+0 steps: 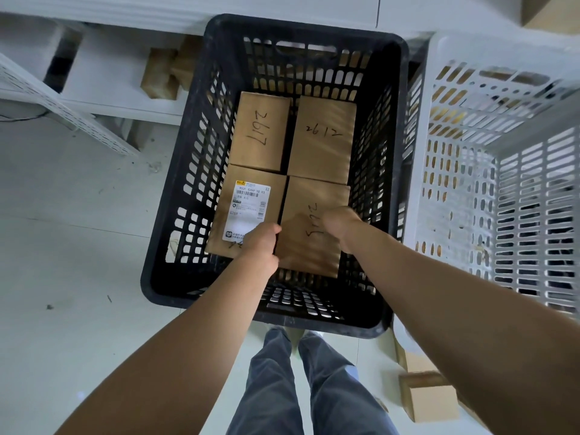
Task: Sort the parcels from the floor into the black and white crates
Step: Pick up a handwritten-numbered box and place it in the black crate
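Underfoot, pale floor [62, 246] holds the black crate [314, 28] near white shelving [103, 98].

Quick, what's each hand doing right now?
Left hand: grips the parcel's left edge.
Right hand: grips the same parcel's right edge.

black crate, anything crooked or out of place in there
Only the near-right parcel: the left hand and right hand hold its sides, and it seems to ride higher than the other three parcels, not set flat. No damage or spill shows in the black crate.
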`<act>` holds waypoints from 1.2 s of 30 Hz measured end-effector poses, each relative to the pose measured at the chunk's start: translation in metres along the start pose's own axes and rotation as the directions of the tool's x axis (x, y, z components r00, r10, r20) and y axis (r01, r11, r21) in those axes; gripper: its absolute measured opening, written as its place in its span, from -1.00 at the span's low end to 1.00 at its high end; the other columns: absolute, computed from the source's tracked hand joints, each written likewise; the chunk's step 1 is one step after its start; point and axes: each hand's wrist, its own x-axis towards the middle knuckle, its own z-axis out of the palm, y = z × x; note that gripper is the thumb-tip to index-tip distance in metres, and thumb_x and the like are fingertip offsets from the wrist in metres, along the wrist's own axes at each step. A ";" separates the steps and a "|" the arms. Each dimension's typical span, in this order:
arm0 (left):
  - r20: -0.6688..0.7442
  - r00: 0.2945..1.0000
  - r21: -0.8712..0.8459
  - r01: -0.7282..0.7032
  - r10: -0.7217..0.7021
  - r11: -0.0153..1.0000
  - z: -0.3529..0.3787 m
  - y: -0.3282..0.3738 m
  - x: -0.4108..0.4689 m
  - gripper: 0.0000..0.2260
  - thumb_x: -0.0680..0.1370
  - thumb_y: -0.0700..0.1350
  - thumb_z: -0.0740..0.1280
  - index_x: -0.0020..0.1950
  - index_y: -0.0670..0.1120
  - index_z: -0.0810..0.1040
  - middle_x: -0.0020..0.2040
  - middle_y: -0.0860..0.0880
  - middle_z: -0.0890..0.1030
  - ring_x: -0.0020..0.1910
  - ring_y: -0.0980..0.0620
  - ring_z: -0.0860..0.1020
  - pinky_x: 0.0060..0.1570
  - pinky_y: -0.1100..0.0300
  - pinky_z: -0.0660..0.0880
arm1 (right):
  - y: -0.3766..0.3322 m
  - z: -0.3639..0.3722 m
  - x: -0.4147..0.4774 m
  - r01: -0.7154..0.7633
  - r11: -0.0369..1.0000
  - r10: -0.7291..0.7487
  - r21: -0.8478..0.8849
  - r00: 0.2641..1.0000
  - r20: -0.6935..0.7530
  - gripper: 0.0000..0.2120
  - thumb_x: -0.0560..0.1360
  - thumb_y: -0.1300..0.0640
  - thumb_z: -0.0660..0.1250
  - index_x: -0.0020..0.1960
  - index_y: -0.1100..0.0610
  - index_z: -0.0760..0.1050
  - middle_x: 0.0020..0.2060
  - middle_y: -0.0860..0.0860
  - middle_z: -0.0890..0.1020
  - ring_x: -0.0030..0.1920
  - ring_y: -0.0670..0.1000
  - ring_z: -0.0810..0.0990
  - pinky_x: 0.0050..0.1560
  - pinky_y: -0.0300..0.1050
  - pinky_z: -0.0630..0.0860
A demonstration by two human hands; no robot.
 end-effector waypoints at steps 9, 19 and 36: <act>0.052 0.987 -0.110 -0.147 0.153 0.983 -0.003 0.033 -0.044 -0.93 0.55 -0.24 0.27 -0.12 -0.11 0.48 0.15 -0.14 0.54 0.19 -0.11 0.51 0.10 0.08 0.52 | -0.012 -0.036 -0.030 0.013 0.819 0.079 0.573 0.988 -0.134 -0.87 0.50 0.37 0.22 0.00 0.23 0.46 -0.19 0.06 0.49 -0.20 -0.01 0.47 -0.30 -0.27 0.37; 0.488 0.533 -0.038 -0.778 0.691 0.628 0.022 0.095 -0.153 -0.71 0.56 0.19 0.20 -0.01 0.04 0.60 0.01 0.04 0.67 -0.03 0.08 0.65 0.07 0.07 0.53 | -0.006 -0.081 -0.142 0.603 0.255 0.085 0.756 0.765 -0.638 -0.53 0.54 -0.20 0.21 0.28 0.10 0.48 0.14 -0.04 0.60 0.19 -0.05 0.54 0.17 -0.17 0.43; 0.958 -0.264 -0.286 -0.846 0.114 0.450 -0.006 -0.045 -0.331 -0.45 0.31 0.39 0.16 0.01 0.01 0.58 -0.02 -0.02 0.63 0.04 0.00 0.62 0.20 0.05 0.46 | 0.044 0.089 -0.393 0.827 0.149 0.825 0.542 0.199 -0.529 -0.63 0.57 -0.19 0.12 0.10 0.03 0.54 0.07 -0.02 0.65 0.12 -0.07 0.60 0.17 -0.09 0.48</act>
